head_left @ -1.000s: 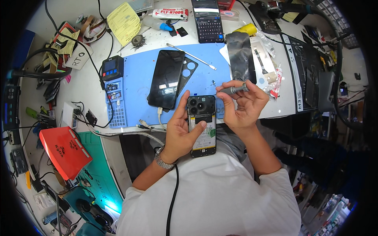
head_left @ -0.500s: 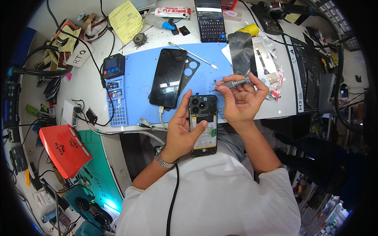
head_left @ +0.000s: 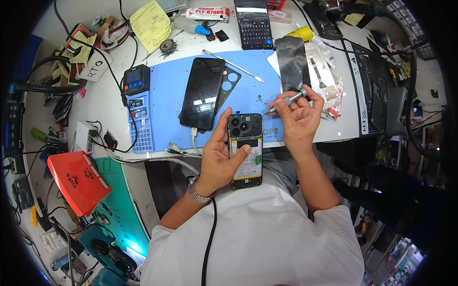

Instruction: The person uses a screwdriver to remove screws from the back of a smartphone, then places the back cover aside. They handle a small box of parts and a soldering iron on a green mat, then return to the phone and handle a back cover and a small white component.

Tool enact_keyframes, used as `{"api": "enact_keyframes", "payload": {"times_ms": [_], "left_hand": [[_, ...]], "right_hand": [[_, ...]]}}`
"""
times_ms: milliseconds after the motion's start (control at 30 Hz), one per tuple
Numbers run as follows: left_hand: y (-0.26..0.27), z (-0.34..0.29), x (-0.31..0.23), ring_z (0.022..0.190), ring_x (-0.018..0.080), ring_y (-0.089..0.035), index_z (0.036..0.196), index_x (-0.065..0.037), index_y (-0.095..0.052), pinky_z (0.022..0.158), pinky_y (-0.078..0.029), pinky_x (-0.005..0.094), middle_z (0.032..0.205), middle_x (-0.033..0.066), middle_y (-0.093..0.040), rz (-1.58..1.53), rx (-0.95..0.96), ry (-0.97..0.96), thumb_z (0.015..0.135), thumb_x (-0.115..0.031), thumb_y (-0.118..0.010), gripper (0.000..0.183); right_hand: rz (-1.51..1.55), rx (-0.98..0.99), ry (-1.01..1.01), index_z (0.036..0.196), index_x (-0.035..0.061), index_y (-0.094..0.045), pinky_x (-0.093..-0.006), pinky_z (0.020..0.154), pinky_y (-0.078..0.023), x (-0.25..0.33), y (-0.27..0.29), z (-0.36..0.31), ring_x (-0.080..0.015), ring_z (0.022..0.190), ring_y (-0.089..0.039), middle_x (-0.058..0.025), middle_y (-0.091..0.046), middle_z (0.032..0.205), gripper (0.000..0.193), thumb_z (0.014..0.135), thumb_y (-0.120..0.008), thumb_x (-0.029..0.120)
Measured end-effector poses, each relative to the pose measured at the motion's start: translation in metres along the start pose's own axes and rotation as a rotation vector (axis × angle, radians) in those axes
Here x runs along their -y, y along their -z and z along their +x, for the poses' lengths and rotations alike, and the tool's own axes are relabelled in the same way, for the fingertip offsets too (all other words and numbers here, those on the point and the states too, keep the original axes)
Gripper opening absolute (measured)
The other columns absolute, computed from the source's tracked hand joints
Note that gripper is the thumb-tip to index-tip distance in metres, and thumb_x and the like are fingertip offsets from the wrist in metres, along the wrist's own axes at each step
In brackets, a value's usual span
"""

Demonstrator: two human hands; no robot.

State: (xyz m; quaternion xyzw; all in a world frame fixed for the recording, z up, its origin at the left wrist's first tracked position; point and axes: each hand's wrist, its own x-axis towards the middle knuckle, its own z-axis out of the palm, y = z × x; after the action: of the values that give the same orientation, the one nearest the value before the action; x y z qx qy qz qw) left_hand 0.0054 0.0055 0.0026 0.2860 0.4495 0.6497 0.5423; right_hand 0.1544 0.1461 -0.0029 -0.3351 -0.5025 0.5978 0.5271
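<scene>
Opened black phone [head_left: 245, 150], back cover off, upright above the lap; slim silver screwdriver [head_left: 285, 101], tip at its upper right corner

A blue work mat [head_left: 164, 102] covers the counter [head_left: 107, 97] — on it lie a black phone screen [head_left: 202, 93] and a thin metal spudger [head_left: 232, 65]. A calculator [head_left: 254, 24], a yellow paper slip [head_left: 151, 18] and a red box [head_left: 78, 181] sit around it.

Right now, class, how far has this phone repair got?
Done: the opened phone has its back off, insides showing, and a black back cover lies on the blue mat. In hand: the left hand holds the phone; the right hand holds a small screwdriver. Left: the phone is not yet closed up.
</scene>
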Motion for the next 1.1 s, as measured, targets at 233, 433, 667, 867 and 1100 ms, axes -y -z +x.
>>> {"api": "enact_keyframes", "payload": {"times_ms": [233,433,667,867,1100], "left_hand": [[0.002,0.000,0.002,0.133,0.0175,-0.064,0.174,0.002,-0.019,0.114,-0.051,0.0332,0.148,0.0176,-0.063,0.026,0.004,0.001,0.096,0.011,-0.074,0.096],[0.000,0.000,0.000,0.133,0.0175,-0.064,0.173,0.002,-0.019,0.114,-0.051,0.0336,0.148,0.0180,-0.062,0.018,-0.005,-0.001,0.096,0.011,-0.075,0.096],[0.001,0.000,0.000,0.133,0.0177,-0.064,0.173,0.002,-0.019,0.114,-0.051,0.0335,0.148,0.0182,-0.063,0.019,0.000,-0.008,0.095,0.011,-0.074,0.096],[0.001,0.000,0.001,0.134,0.0177,-0.064,0.174,0.001,-0.019,0.114,-0.051,0.0333,0.147,0.0180,-0.063,0.020,0.001,-0.019,0.095,0.012,-0.074,0.096],[-0.002,0.001,-0.004,0.139,0.0186,-0.058,0.173,0.006,-0.016,0.119,-0.043,0.0330,0.150,0.0185,-0.061,0.005,0.013,0.008,0.096,0.014,-0.070,0.094]], "right_hand": [[-0.004,0.006,0.024,0.148,0.0051,-0.025,-0.0386,0.081,-0.068,-0.004,0.002,0.001,-0.0277,0.098,-0.075,-0.0235,-0.066,0.116,0.068,0.100,-0.071,-0.010],[-0.039,0.004,0.068,0.148,0.0042,-0.025,-0.0364,0.083,-0.068,-0.002,0.001,-0.002,-0.0273,0.099,-0.075,-0.0250,-0.064,0.118,0.068,0.100,-0.070,-0.013],[-0.081,0.008,0.206,0.148,0.0047,-0.026,-0.0339,0.085,-0.067,-0.004,-0.002,-0.006,-0.0256,0.099,-0.074,-0.0262,-0.063,0.118,0.072,0.097,-0.072,-0.015],[-0.318,0.210,0.618,0.148,0.0059,-0.033,-0.0338,0.084,-0.065,-0.003,0.000,-0.005,-0.0272,0.097,-0.077,-0.0224,-0.070,0.111,0.071,0.094,-0.075,-0.015],[-0.373,0.263,0.648,0.128,0.0033,-0.064,-0.0342,0.082,-0.064,0.018,0.004,-0.005,-0.0319,0.102,-0.079,-0.0193,-0.077,0.112,0.044,0.091,-0.078,-0.015]]}}
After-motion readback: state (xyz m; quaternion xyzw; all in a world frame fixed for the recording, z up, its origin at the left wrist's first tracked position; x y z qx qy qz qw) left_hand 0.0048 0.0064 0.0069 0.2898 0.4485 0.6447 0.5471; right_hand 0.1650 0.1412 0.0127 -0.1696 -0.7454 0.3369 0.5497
